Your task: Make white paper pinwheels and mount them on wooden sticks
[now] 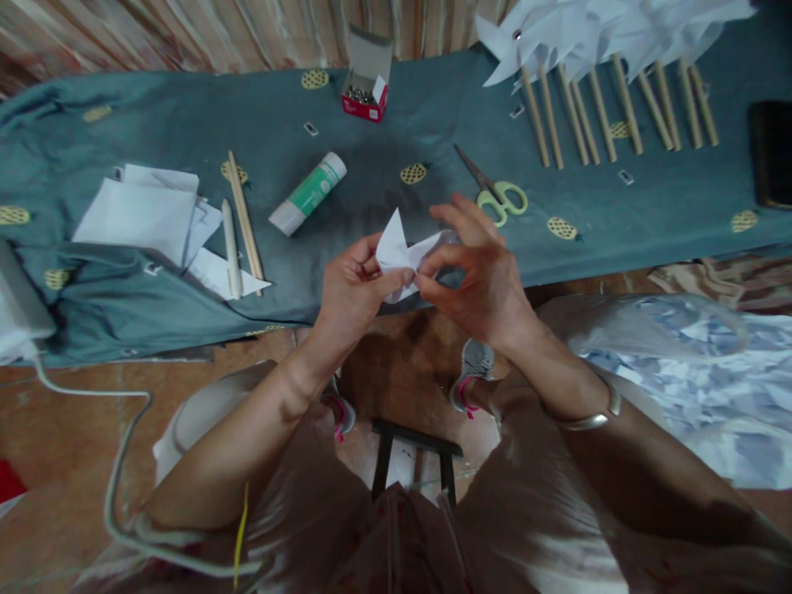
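Observation:
A white paper pinwheel [394, 246] with folded, pointed blades is held between my two hands, just over the front edge of the cloth-covered table. My left hand [354, 285] grips its left side, thumb pressed near the centre. With thumb and forefinger my right hand [476, 272] pinches at the middle, its other fingers raised. Whatever small piece may lie under those fingertips is hidden. Green-handled scissors [495, 191] lie just beyond my right hand. Left of centre lies a glue stick [309, 194] with a green label.
Finished-looking paper pinwheels [594, 37] on wooden sticks lie at the back right. An opened red box [365, 103] holds small metal pins. Paper sheets [142, 214] and wooden sticks [244, 219] lie left. A plastic bag of paper pieces [699, 355] stands right; a white cable [117, 462] hangs left.

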`<state>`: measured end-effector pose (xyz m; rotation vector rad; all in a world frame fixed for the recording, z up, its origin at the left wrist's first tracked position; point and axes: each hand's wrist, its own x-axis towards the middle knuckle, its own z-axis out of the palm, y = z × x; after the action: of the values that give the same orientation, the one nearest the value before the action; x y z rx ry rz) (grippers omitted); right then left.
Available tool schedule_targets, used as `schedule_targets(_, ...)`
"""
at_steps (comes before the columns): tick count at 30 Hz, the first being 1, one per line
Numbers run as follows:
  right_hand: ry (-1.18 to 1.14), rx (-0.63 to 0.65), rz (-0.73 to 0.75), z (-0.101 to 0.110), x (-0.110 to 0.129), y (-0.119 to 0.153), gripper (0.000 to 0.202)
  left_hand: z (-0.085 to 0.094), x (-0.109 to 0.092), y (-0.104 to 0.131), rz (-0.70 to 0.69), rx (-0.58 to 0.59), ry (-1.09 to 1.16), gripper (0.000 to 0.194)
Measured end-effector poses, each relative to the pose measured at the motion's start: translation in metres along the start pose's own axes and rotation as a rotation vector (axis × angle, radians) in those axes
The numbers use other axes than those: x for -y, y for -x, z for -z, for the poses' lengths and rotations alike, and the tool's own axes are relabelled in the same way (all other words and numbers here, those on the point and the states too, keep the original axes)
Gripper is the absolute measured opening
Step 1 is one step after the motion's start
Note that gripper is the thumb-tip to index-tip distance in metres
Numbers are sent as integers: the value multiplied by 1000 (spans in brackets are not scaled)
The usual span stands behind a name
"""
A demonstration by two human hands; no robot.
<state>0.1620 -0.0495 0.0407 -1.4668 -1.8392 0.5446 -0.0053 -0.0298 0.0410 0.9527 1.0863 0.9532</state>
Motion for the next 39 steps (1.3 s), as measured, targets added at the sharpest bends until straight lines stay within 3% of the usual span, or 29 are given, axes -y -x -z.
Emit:
schedule_targets(12, 49, -23, 20, -1, 0, 1, 8, 1, 2, -1, 31, 22, 36, 44)
schedule_targets(31, 66, -27, -5, -1, 2, 1, 15, 0, 2, 0, -16, 13, 25, 34)
schedule_targets(39, -40, -78, 28, 0, 6, 2, 7, 1, 5, -7, -66, 22, 58, 30)
